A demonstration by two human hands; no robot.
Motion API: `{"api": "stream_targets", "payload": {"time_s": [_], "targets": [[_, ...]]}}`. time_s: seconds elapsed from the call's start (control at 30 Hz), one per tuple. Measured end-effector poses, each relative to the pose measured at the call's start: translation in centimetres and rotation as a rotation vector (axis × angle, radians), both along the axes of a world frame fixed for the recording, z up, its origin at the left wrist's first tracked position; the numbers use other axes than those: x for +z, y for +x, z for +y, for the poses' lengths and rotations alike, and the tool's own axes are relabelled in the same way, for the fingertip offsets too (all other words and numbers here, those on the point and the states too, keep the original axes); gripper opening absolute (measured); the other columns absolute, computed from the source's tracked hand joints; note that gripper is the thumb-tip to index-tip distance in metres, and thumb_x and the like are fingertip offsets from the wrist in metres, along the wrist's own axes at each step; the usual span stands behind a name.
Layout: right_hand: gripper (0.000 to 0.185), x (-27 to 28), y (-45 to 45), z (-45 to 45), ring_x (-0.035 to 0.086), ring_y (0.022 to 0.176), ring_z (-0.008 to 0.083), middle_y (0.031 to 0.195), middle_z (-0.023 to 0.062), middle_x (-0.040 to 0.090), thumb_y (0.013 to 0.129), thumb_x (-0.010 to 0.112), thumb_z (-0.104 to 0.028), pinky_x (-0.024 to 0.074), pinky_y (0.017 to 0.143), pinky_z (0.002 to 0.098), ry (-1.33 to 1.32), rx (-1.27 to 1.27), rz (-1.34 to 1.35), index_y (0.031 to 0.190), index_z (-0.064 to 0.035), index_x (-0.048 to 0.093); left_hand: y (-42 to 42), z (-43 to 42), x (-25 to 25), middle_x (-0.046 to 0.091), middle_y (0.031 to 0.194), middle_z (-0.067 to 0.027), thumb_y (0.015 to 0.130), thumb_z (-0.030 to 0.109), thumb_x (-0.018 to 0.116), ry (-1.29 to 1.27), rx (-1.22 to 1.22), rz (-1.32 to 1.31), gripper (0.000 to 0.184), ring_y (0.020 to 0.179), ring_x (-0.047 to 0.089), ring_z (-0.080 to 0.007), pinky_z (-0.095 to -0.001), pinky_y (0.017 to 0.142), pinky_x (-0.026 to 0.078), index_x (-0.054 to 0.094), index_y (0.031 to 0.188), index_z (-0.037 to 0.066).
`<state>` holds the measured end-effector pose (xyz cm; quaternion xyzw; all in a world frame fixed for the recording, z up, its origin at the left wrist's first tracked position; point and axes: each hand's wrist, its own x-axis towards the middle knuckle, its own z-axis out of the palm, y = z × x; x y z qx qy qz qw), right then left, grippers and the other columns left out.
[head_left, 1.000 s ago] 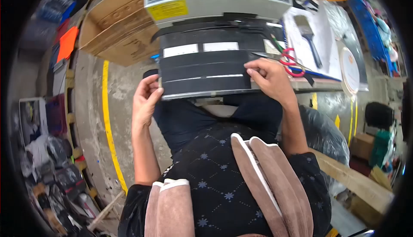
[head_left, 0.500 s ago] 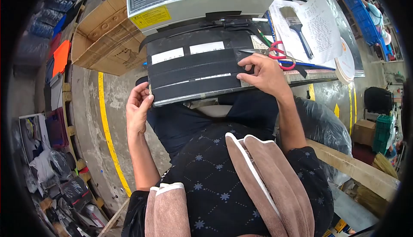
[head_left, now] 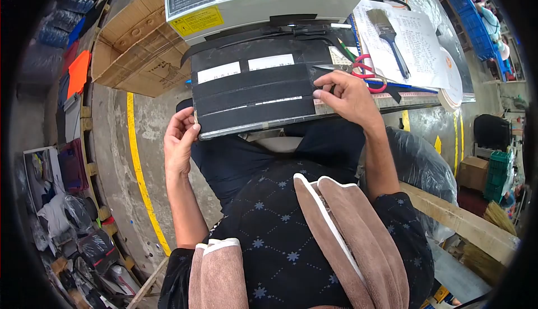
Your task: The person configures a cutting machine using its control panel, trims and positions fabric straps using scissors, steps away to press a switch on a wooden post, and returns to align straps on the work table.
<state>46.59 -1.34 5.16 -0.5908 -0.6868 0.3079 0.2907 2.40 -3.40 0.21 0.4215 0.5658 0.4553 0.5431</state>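
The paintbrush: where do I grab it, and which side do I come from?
Probably by the middle of its dark handle, from the near side. The paintbrush lies on the papers with its bristles pointing away and its long, slim handle slanting back to the near side, so you could pinch across that without touching the bristles.
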Motion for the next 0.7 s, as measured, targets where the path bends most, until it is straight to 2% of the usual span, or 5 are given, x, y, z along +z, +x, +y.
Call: {"api": "stream_targets", "payload": {"time_s": [0.07, 0.37, 0.57, 0.6, 0.7], "targets": [[0.027, -0.1, 0.3, 0.2, 0.062, 0.067, 0.0106, 0.088, 0.0021, 0.075, 0.093, 0.088, -0.023, 0.0520, 0.066, 0.0294, -0.039, -0.037, 0.016, 0.115, -0.0070, 0.085, 0.0, 0.0, 0.0, 0.070, 0.116, 0.0010, 0.099, 0.010, 0.082, 0.008, -0.004, 0.002, 0.050, 0.097, 0.063, -0.0065, -0.0236, 0.080, 0.050, 0.068, 0.147, 0.004], [0.019, 0.3, 0.3, 0.9, 0.063, 0.068, 0.0122, 0.095, 0.0064, 0.077, 0.101, 0.077, -0.014, 0.0520, 0.066, 0.0307, 0.004, 0.007, 0.014, 0.115, -0.0025, 0.082, -0.3, 0.1, 0.5, 0.073, 0.117, 0.0000, 0.102, 0.016, 0.081, 0.007, -0.023, 0.007, 0.048, 0.100, 0.066, -0.0071, -0.0254, 0.081, 0.051, 0.068, 0.147, 0.004], [0.017, 0.7, -0.7, 1.9, 0.066, 0.070, 0.0148, 0.095, 0.0078, 0.078, 0.101, 0.078, -0.010, 0.0534, 0.067, 0.0321, 0.058, 0.001, -0.031, 0.115, -0.0022, 0.082, -0.2, 1.6, 1.0, 0.077, 0.117, 0.0016, 0.107, 0.019, 0.077, 0.020, 0.016, 0.074, 0.038, 0.103, 0.068, -0.0068, -0.0256, 0.087, 0.050, 0.072, 0.143, 0.007], [0.020, 0.2, -0.7, 2.1, 0.054, 0.068, 0.0073, 0.092, 0.0030, 0.072, 0.102, 0.076, -0.004, 0.0463, 0.064, 0.0270, 0.090, 0.043, -0.009, 0.122, 0.0005, 0.080, -0.2, 1.8, 0.9, 0.077, 0.117, 0.0025, 0.107, 0.021, 0.076, 0.031, 0.014, 0.098, 0.037, 0.103, 0.068, -0.0064, -0.0249, 0.086, 0.050, 0.073, 0.142, 0.009], [0.023, 0.3, -1.0, 2.1, 0.053, 0.065, 0.0054, 0.091, 0.0023, 0.069, 0.098, 0.081, -0.003, 0.0437, 0.061, 0.0251, 0.038, 0.039, 0.002, 0.121, -0.0003, 0.080, -0.2, 2.5, 0.6, 0.077, 0.116, 0.0036, 0.108, 0.024, 0.075, 0.064, 0.009, 0.113, 0.034, 0.101, 0.068, -0.0070, -0.0246, 0.086, 0.049, 0.075, 0.139, 0.009]]}}
